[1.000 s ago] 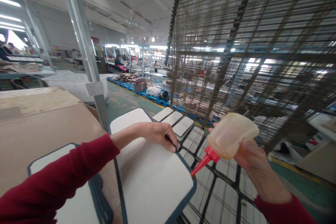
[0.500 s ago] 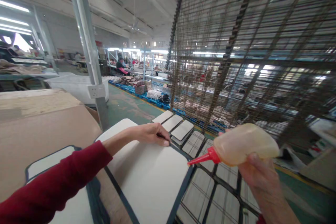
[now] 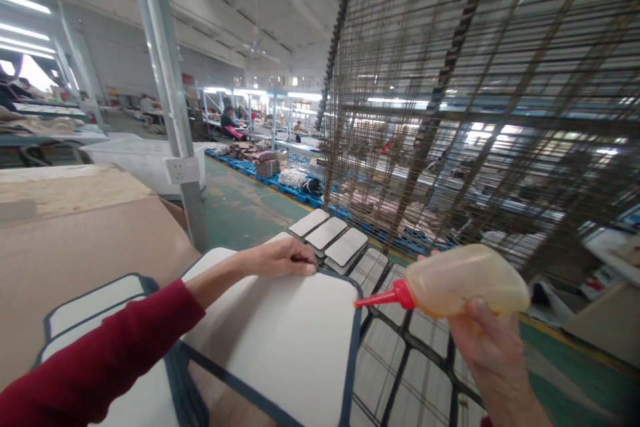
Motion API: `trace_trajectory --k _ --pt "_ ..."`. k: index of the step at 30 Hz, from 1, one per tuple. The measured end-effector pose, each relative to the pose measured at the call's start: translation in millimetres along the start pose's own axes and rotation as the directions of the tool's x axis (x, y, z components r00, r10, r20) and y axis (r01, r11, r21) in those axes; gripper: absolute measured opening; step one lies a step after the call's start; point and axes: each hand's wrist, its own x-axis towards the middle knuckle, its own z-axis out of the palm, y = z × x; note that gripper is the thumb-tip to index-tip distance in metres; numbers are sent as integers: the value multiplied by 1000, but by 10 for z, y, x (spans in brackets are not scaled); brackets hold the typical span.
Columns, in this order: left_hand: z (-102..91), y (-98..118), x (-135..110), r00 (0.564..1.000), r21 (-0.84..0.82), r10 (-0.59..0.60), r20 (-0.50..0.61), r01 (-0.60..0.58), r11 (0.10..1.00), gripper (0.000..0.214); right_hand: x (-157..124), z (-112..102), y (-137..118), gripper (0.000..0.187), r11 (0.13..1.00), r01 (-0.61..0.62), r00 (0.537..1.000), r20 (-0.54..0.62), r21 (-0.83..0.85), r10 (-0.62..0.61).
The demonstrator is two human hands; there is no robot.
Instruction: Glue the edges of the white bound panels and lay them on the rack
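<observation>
My right hand is wrapped round a translucent squeeze bottle of yellowish liquid. Its red nozzle points left, just above the right edge of a white panel with a dark blue border. My left hand rests on that panel's far edge, fingers curled and pressed down on it. The panel lies partly over a brown worktable and partly over a wire rack shelf.
Another blue-bordered panel lies at the lower left on the table. Smaller white panels sit on the rack shelf beyond. A tall stack of wire rack shelves rises on the right. A metal post stands behind the table. People work far off.
The white panel has turned and slid so that its far edge lies nearer the rack. The bottle has tipped from nozzle-down to nearly level, its tip lifted off the panel's corner.
</observation>
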Motion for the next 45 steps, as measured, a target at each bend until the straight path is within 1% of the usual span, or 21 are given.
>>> trace_trajectory --k 5,9,12,15,18,21,25,29,34,38,45 --pt "10 -23 -50 999 -30 -40 -23 40 999 42 -52 -5 25 68 999 -40 998 40 11 39" --pt "16 -16 -77 995 -46 -89 -44 87 995 45 -67 25 53 71 998 -56 998 15 7 56" --pt "14 -14 -98 990 -66 -134 -41 131 989 45 -76 38 62 74 998 -65 998 8 10 65" --pt "7 -21 -119 986 -93 -160 -35 156 983 44 -96 25 62 70 996 -86 995 44 6 85" --pt "3 -32 -136 986 -111 -161 -32 156 981 43 -117 -3 75 67 996 -91 993 80 14 89" --pt "2 -44 -146 984 -139 -174 -26 169 976 43 -138 -36 103 65 995 -97 992 78 17 95" --pt "1 -71 -152 980 -173 -199 -25 192 966 43 -172 -71 123 68 992 -126 990 65 20 125" --pt "4 -116 -163 973 -212 -230 -7 224 951 43 -198 -43 101 66 991 -130 987 96 20 127" --pt "17 -164 -185 962 -226 -267 -60 247 942 43 -229 18 51 71 991 -130 982 142 42 123" --pt "23 -193 -201 955 -263 -288 -68 261 929 43 -262 -11 55 65 987 -155 978 149 44 147" --pt "41 -290 -216 938 -327 -331 -100 283 901 45 -251 -44 96 62 994 -109 984 145 27 104"
